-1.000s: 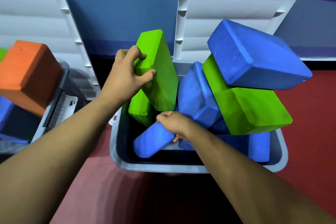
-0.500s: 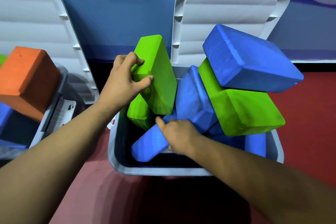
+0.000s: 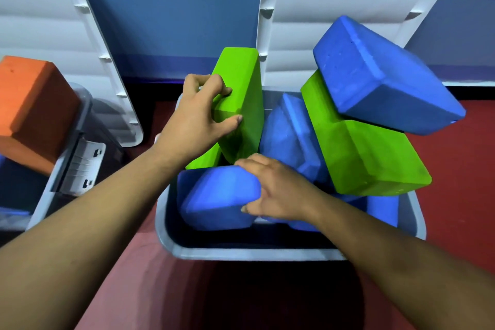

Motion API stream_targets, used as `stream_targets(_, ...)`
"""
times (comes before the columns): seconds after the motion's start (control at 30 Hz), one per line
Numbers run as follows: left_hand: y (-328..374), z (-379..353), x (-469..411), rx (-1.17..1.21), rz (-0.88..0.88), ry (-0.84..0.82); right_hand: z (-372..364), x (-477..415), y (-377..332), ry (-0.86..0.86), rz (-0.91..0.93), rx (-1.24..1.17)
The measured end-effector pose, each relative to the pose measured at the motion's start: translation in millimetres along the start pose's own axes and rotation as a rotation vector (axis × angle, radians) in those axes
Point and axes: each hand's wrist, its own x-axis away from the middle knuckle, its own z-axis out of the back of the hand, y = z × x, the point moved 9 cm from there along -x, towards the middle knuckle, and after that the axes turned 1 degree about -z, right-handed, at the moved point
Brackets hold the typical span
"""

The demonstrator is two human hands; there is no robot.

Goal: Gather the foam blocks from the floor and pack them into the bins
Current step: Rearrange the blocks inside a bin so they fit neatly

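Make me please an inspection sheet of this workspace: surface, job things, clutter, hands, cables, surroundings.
Surface: red floor; no loose blocks seen on it.
Job's things: grey bin, lid open, piled above its rim; top blue block lies on right green block.
Clutter: nothing seen.
Hands: left hand grips left green block, which stands tilted in the bin; right hand grips front blue block at its right end.
Cables: nothing seen.
Surroundings: blue wall behind; second bin at left, holding an orange block.
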Motion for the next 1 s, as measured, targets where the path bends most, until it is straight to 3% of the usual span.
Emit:
stream_targets(0.13, -3, -6, -5, -0.013, 0.018, -0.013, -17, 10, -5, -0.073, 0.038, 0.156)
stream_targets(0.23, -6, -7, -6, -0.025, 0.025, -0.022, -21, 13, 5, -0.125, -0.117, 0.175)
stream_targets(0.33, -6, -11, -3, -0.051, 0.019, -0.048, -22, 19, 11, -0.251, -0.261, 0.012)
stream_targets(0.37, -7, -12, -1, -0.06, 0.025, -0.062, -12, 17, 10, -0.181, -0.282, -0.052)
stream_targets(0.47, -16, -17, 2, -0.041, 0.048, -0.111, 68, 15, 21, 0.5, -0.408, -0.21)
stream_targets(0.5, -20, -20, 3, -0.011, 0.055, -0.145, 84, 14, 25, 0.624, -0.475, -0.313)
stream_targets(0.53, -25, -25, 5, 0.012, 0.068, -0.199, 86, 7, 29, 0.606, -0.557, -0.428)
stream_targets(0.6, -39, -32, 8, 0.012, 0.113, -0.274, 69, -17, 36, 0.407, -0.683, -0.556)
stream_targets(0.7, -75, -25, 16, -0.058, 0.252, -0.283, 47, -53, 25, 0.244, -0.59, -0.339)
stream_targets(0.83, -100, -48, 29, -0.294, 0.304, -0.504, 25, -72, 30, 0.113, -0.532, 0.047)
stream_targets(1.0, -112, -65, 37, -0.477, 0.395, -0.587, 27, -76, 47, 0.061, -0.6, 0.024)
